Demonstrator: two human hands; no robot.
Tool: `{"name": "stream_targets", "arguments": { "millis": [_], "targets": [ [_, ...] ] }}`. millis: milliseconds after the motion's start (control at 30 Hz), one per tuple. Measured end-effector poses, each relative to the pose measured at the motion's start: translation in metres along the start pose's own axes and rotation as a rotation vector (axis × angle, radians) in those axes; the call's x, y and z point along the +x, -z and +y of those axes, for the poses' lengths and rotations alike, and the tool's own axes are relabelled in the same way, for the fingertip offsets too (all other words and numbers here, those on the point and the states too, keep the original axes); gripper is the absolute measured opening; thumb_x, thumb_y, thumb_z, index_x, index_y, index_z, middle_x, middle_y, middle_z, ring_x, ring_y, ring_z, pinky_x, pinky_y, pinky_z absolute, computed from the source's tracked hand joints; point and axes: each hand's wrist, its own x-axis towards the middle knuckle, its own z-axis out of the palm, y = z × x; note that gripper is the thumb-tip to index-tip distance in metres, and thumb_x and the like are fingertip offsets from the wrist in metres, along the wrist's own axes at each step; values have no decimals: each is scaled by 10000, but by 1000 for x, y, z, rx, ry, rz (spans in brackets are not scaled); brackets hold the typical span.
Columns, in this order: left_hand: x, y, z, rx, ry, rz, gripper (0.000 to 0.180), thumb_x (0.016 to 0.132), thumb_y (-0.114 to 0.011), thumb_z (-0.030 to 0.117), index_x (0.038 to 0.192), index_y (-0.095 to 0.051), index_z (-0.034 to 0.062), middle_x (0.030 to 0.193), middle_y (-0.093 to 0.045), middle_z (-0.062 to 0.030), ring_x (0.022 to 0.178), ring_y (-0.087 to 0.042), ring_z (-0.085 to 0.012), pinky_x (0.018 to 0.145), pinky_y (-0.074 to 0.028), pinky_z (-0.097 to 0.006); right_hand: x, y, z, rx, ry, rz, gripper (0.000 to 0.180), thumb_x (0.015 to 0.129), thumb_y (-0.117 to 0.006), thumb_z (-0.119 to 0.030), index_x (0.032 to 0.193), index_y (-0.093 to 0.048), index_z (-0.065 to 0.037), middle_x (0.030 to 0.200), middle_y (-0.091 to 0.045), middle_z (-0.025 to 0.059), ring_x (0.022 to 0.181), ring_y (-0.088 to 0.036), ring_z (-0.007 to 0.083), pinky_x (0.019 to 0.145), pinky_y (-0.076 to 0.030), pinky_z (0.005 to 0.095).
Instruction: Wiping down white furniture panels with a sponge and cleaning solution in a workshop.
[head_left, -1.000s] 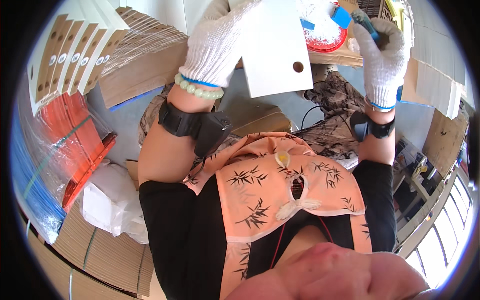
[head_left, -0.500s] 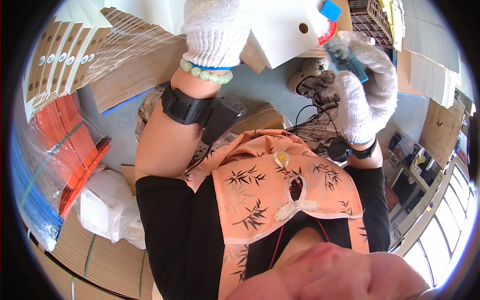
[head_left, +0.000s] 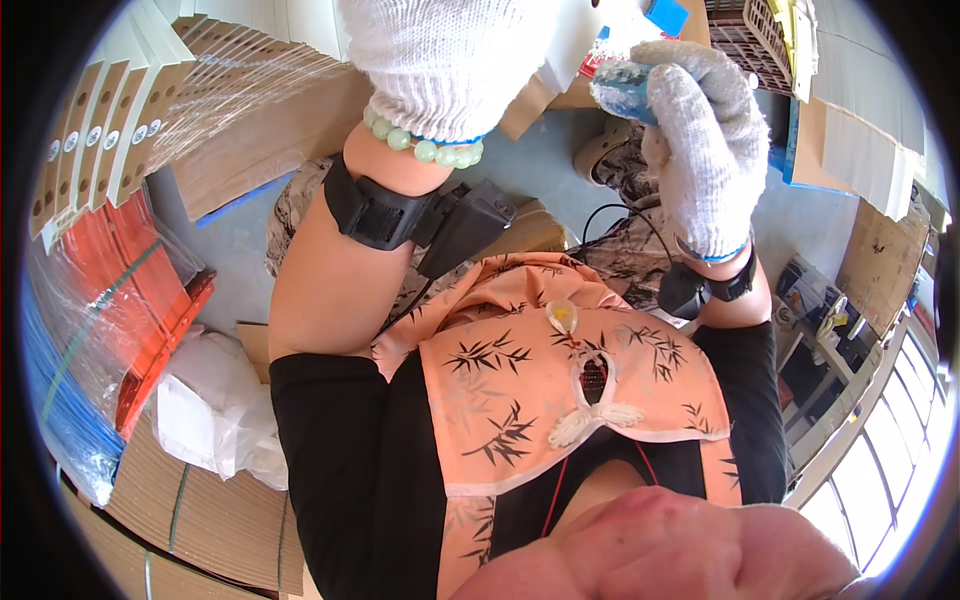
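My right hand (head_left: 705, 140), in a white knit glove, is closed around a translucent blue flat piece (head_left: 622, 92) that juts out to the left of the fingers. What kind of piece it is, I cannot make out. At the top, my left hand (head_left: 450, 60) wears the same sort of glove; its fingers run past the upper edge. Just right of it shows part of a white panel (head_left: 573, 45); whether the left fingers grip it is hidden. Beyond the blue piece lies a red dish (head_left: 588, 62) with white stuff, partly covered. A small blue block (head_left: 666, 16) sits beside it.
A stack of white-faced boards with holes (head_left: 110, 130) stands at the far left. Below it lean orange-red panels (head_left: 120, 270) in plastic wrap. A brown plastic crate (head_left: 745, 45) and pale stacked boards (head_left: 870, 120) are at the right. A cable hangs from my right wrist strap (head_left: 735, 285).
The right hand has shifted left and turned, bringing the blue piece near the red dish. The left hand has moved slightly right, and less of the white panel shows.
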Motion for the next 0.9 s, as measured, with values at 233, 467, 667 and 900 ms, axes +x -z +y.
{"name": "stream_targets", "arguments": {
  "millis": [233,467,667,900],
  "targets": [
    [2,-1,-3,71,-74,-41,207,998,-599,13,1162,-498,-63,953,-656,-105,785,-644,-125,665,-550,-257,2,-5,3,-40,75,59,190,989,-671,-140,1136,-723,-30,842,-680,3,580,-466,17,519,-354,198],
    [-2,-4,-5,102,-80,-4,284,981,-628,20,1188,-450,-60,945,-643,-98,779,-633,-114,647,-532,-241,9,-14,-11,-100,120,23,158,934,-721,-64,1059,-635,-19,872,-680,28,729,-592,78,656,-494,252],
    [-1,-6,-3,187,-126,-51,278,980,-628,17,1182,-451,-56,939,-641,-94,776,-631,-109,651,-535,-245,9,-10,-5,-57,106,-62,144,968,-706,-107,1066,-648,-19,800,-678,12,612,-546,29,532,-418,206],
    [-4,-12,-11,67,-154,-2,322,975,-634,5,1216,-428,-54,981,-634,-103,807,-636,-111,674,-545,-248,11,-10,-7,-164,59,-58,158,963,-716,-111,1068,-645,-16,764,-659,-4,592,-533,24,523,-414,207]
  ]
}}
